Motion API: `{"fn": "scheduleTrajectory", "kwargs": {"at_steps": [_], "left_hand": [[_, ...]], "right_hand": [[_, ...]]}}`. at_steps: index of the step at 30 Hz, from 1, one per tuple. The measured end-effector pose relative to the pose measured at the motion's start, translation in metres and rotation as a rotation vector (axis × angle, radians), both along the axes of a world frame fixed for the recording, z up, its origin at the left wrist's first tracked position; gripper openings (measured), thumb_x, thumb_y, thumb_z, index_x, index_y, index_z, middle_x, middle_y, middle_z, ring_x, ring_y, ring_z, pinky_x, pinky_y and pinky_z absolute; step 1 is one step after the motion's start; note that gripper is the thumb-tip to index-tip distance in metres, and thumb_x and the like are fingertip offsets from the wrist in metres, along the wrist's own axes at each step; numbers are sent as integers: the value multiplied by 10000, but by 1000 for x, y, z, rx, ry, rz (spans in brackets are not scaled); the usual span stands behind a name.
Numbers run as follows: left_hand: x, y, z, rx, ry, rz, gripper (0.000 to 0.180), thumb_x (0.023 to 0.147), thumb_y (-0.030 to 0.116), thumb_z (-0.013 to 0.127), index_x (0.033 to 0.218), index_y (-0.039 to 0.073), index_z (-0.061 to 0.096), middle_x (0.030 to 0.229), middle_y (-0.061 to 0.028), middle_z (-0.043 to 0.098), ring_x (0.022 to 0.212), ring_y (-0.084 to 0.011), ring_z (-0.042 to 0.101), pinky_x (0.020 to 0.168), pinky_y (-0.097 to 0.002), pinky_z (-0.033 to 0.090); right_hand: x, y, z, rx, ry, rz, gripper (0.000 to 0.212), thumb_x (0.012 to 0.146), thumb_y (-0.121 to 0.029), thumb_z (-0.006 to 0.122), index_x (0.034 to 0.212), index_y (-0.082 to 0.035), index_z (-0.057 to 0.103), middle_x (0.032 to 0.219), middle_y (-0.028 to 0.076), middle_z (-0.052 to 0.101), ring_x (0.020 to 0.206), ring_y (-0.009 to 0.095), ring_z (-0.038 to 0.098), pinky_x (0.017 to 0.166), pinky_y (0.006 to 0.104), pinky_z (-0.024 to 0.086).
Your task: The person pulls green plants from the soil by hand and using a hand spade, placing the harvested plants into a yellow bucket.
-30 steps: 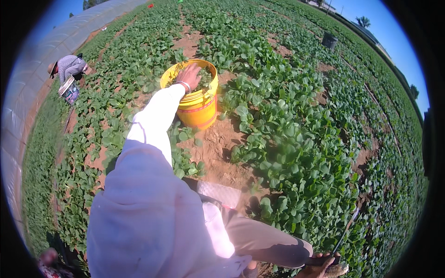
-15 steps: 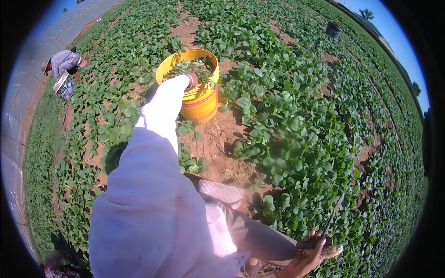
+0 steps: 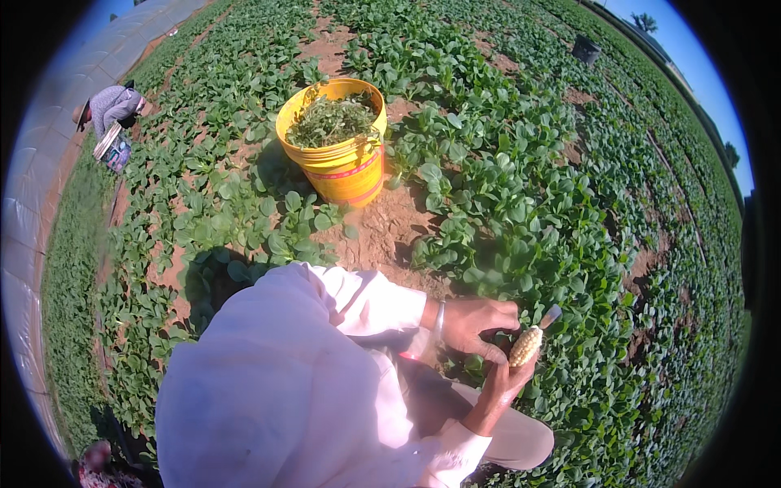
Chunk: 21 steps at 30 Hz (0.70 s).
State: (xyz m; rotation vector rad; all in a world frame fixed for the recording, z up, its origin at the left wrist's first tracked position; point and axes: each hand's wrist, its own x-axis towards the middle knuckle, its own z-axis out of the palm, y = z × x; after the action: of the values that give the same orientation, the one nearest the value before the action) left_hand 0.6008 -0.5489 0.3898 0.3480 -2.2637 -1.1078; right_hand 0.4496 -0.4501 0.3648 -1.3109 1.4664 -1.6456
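Note:
My right hand [image 3: 508, 382], at the lower right, is closed around a pale corn cob [image 3: 526, 346] with rows of kernels. A short metal blade [image 3: 551, 316] shows just past the cob's upper end; whether the two are joined I cannot tell. Beside the cob is my left hand [image 3: 476, 324], a light bracelet at its wrist. Its fingers curve over and its thumb stands apart below, with nothing visible between them. Low leafy green plants [image 3: 521, 220] grow around both hands. Farther off, a yellow bucket [image 3: 350, 175] stands on the soil, filled with cut greens [image 3: 333, 122].
At the far left a person [image 3: 114, 107] bends over beside a printed bucket [image 3: 112, 150]. A dark bucket [image 3: 586, 50] stands among plants at the far right. Plastic sheeting [image 3: 32, 187] lines the left side. Part of another person [image 3: 98, 464] shows at the lower left corner.
My left hand has come back from the yellow bucket's greens to beside my right hand. My right hand has risen and moved slightly left, tilting the cob and blade. The bucket now stands more upright.

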Motion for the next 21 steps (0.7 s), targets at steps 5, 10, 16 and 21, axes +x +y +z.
{"fn": "scheduleTrajectory", "kwargs": {"at_steps": [5, 10, 16, 21], "left_hand": [[-28, 33, -20, 213, 22, 294, 561, 794, 377, 744, 1128, -11, 515, 993, -147, 502, 905, -303, 557, 791, -401, 457], [-32, 20, -27, 543, 253, 302, 448, 853, 288, 717, 1117, -17, 523, 956, -112, 579, 831, -202, 574, 762, -343, 492], [-24, 1, -32, 858, 562, 331, 336, 894, 207, 682, 1126, 9, 541, 987, -63, 618, 907, -126, 604, 789, -276, 496], [36, -41, -111, 1639, 702, 518, 314, 950, 265, 583, 1143, 19, 556, 892, -111, 635, 662, -238, 650, 579, -403, 564]], "right_hand": [[4, 2, -7, 183, 271, -111, 429, 875, -144, 662, 1224, 35, 489, 1045, 118, 625, 921, 191, 637, 749, 302, 537], [10, -6, -2, 274, -85, 32, 425, 851, 15, 619, 1254, 35, 484, 1077, 115, 635, 919, 199, 633, 803, 306, 519], [21, -10, 7, 515, -419, 68, 258, 903, -53, 592, 1147, -10, 519, 771, 50, 635, 551, 98, 568, 494, 212, 421], [23, 2, 13, 559, -490, -46, 184, 905, -107, 633, 1039, -20, 541, 893, 43, 584, 728, 145, 632, 551, 255, 481]]}}
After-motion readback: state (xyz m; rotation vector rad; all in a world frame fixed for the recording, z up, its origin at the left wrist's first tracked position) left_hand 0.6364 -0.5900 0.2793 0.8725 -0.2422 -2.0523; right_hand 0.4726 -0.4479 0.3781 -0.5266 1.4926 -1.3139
